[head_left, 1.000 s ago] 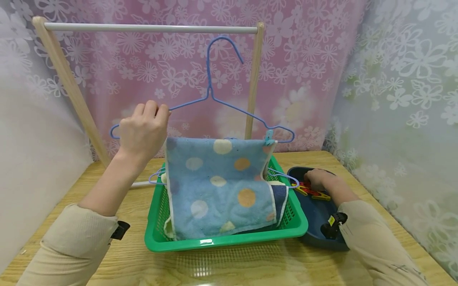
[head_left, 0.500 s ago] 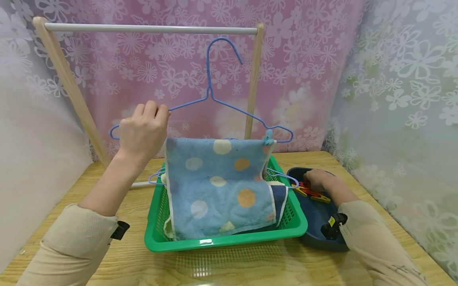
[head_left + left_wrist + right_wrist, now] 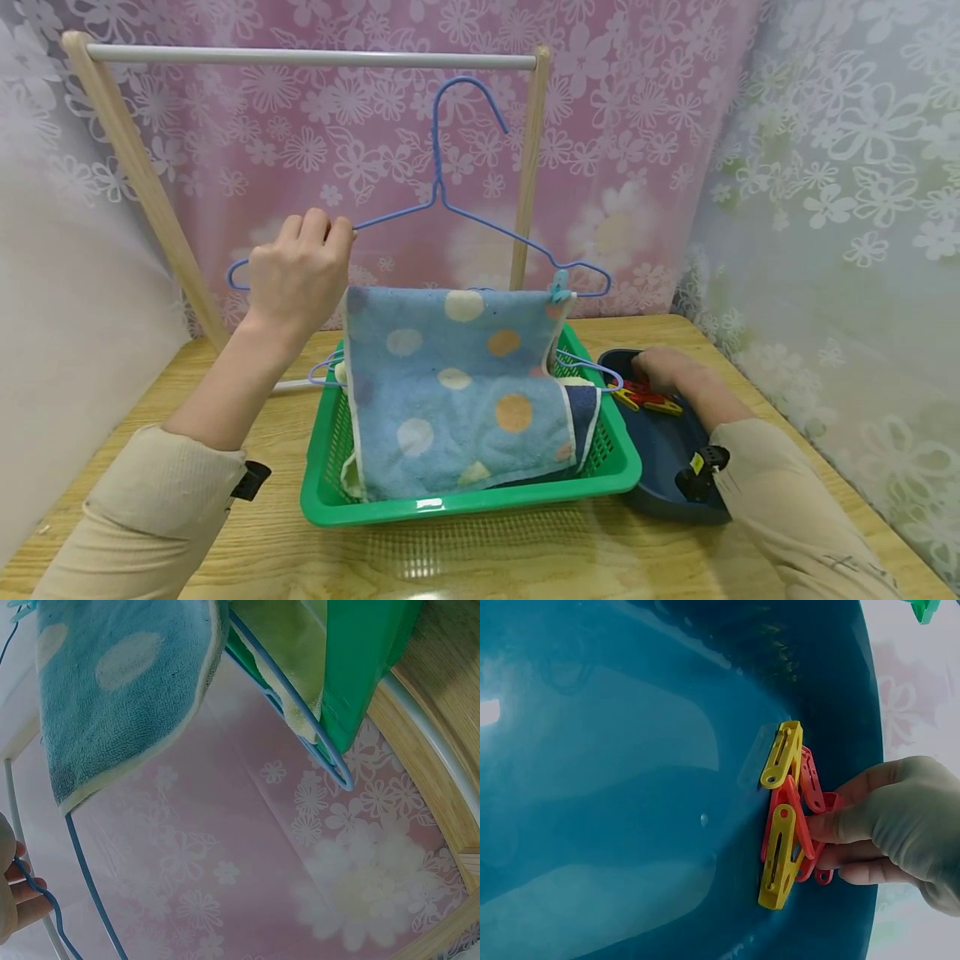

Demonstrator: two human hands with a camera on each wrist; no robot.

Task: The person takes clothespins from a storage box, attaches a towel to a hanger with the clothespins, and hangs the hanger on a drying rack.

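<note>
My left hand (image 3: 298,265) grips the left arm of a blue wire hanger (image 3: 495,227), held upright with its hook at the top. A blue spotted towel (image 3: 457,392) hangs over the hanger's lower bar. A light-blue clothespin (image 3: 559,286) clips the towel's right top corner; no clip shows at its left corner. My right hand (image 3: 911,832) reaches into a dark blue tub (image 3: 667,467), and its thumb and fingers pinch a red clothespin (image 3: 829,802) at the wall. Red and yellow clothespins (image 3: 778,855) lie bunched against these fingertips, partly hiding what is held.
Below the towel stands a green basket (image 3: 472,508) with more cloth (image 3: 583,412) and another hanger (image 3: 611,377) in it. A rack with wooden posts (image 3: 528,167) and a white bar (image 3: 315,57) rises behind. Floral curtains enclose the wooden table (image 3: 255,517).
In the tub, the clothespins have shifted slightly under my right fingers. My left hand, the hanger and the towel stay in place; the head view moved a little.
</note>
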